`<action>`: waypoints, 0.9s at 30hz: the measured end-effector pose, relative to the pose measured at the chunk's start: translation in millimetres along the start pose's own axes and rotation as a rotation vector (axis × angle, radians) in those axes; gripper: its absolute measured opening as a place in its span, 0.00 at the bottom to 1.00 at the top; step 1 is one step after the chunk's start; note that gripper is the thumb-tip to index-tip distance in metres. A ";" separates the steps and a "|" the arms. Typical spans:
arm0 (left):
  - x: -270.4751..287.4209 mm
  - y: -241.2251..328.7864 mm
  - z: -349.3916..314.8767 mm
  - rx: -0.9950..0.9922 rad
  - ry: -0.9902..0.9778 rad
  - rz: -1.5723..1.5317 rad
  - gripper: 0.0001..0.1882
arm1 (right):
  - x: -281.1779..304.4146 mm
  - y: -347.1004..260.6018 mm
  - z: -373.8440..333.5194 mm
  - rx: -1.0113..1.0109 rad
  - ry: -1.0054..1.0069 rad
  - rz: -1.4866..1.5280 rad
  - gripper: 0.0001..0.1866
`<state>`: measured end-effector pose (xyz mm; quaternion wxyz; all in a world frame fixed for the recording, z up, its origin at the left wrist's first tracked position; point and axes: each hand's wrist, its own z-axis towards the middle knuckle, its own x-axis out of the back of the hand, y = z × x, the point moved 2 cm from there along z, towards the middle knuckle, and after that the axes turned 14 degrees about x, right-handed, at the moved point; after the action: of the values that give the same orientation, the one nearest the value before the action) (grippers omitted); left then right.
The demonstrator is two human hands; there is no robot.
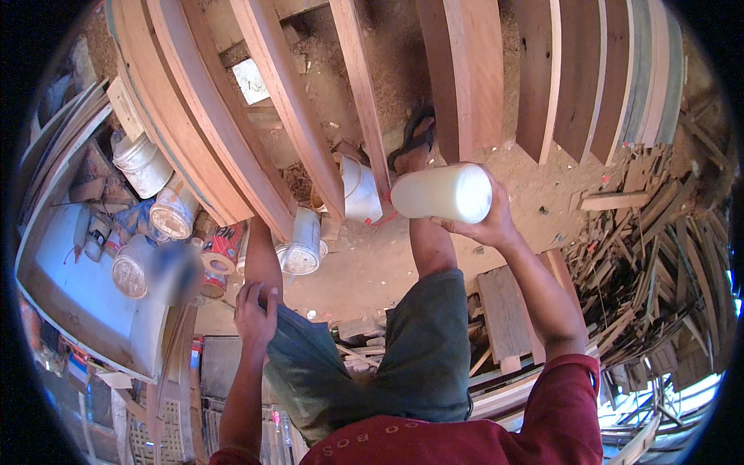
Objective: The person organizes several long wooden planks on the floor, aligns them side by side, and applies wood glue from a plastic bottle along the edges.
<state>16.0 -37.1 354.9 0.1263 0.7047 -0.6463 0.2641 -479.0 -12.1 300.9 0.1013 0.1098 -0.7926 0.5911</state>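
Note:
My right hand point(496, 217) is wrapped round a translucent, whitish cylindrical container point(426, 194), a jar or bottle with pale contents. It lies sideways in my grip, in front of my right knee, its bright round end toward my palm. Whether it has a lid I cannot tell. Down at my left knee, my left hand point(254, 316) rests against the leg with its fingers apart and nothing in them. Beyond the container, long wooden boards point(291, 108) stretch away from me, spaced side by side.
White paint-stained buckets point(301, 244) and another pail point(360, 190) stand near my feet. More tubs and cans crowd a pale tray-like surface point(54, 263) on the left. A heap of wood offcuts point(659, 271) lies at the right, beside a short plank point(504, 310).

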 end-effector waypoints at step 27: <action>113.3 168.4 100.1 -0.451 0.348 -0.567 0.15 | -6.6 63.7 -31.7 -0.533 0.690 1.294 0.41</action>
<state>-124.8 -207.1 305.1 0.4535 0.7542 -0.4371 0.1857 -490.4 36.4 249.6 0.0000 -0.5924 -0.7380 0.3232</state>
